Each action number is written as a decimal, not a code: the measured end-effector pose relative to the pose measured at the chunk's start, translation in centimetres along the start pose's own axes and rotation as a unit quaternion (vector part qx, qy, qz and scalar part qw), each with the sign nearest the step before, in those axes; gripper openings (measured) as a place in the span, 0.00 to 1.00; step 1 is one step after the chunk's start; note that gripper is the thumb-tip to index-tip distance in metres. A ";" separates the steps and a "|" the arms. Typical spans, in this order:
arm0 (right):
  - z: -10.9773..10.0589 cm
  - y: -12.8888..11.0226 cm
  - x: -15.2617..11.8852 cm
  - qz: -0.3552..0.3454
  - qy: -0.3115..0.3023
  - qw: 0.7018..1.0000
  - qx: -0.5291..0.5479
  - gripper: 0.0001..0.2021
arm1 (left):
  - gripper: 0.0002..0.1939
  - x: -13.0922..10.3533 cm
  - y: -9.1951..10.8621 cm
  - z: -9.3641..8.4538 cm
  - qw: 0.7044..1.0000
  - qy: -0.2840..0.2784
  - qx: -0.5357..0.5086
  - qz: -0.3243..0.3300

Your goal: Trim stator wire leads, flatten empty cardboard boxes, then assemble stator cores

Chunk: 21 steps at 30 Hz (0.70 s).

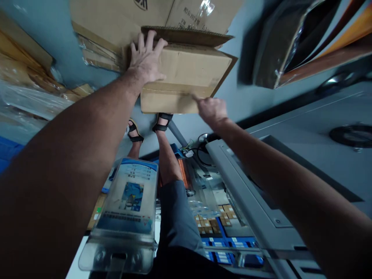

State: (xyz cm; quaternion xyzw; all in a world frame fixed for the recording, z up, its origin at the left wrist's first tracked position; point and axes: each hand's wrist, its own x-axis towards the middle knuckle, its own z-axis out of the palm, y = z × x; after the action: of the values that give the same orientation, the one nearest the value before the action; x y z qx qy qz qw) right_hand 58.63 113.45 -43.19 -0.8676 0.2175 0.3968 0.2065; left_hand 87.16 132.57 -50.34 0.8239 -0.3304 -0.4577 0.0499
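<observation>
Floor (247, 102), cardboard box (194, 68), left hand (145, 62), right hand (213, 110).
Floor: pale grey, printed cardboard (116, 17) beyond the box. Cardboard box: one, brown, before the person's feet (163, 121), flap (186, 35) raised along its far edge; whether it rests on the floor cannot be told. Left hand: grip spread, palm down at the box's left end. Right hand: forefinger extended, other fingers curled, at the near edge toward the right corner; blurred, so whether the grip pinches anything cannot be told.

1. The floor (242, 102) is smooth, pale blue-grey.
2. A grey cabinet (302, 133) with a round black grille (353, 136) stands at right.
3. Blue racking (223, 231) shows low in view.
4. The lighting is dim, cool.
</observation>
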 end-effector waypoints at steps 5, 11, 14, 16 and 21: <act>-7.0 13.3 -8.2 0.235 -0.060 0.949 -0.200 0.34 | 0.81 0.3 0.3 0.2 0.999 -0.008 0.027 -0.033; -4.8 5.3 -8.6 0.060 -0.079 0.987 -0.124 0.28 | 0.81 0.2 1.2 -0.1 0.997 -0.001 0.056 -0.061; -2.1 -3.6 -3.4 -0.066 -0.045 0.996 -0.045 0.30 | 0.81 0.5 1.2 -1.2 0.995 -0.028 0.055 -0.073; -1.4 -8.7 0.2 -0.142 -0.027 0.989 0.008 0.31 | 0.80 0.9 1.3 -2.0 0.994 -0.046 0.061 -0.079; -2.2 -15.1 4.6 -0.158 -0.057 0.986 -0.002 0.29 | 0.81 1.4 2.6 -2.7 0.987 -0.074 0.090 -0.109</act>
State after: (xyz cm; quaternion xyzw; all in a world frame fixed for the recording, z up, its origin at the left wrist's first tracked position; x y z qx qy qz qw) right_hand 70.85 123.68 -42.63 -0.8677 0.0645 0.4081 0.2764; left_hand 88.47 129.12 -48.76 0.8200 -0.2813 -0.4884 -0.0993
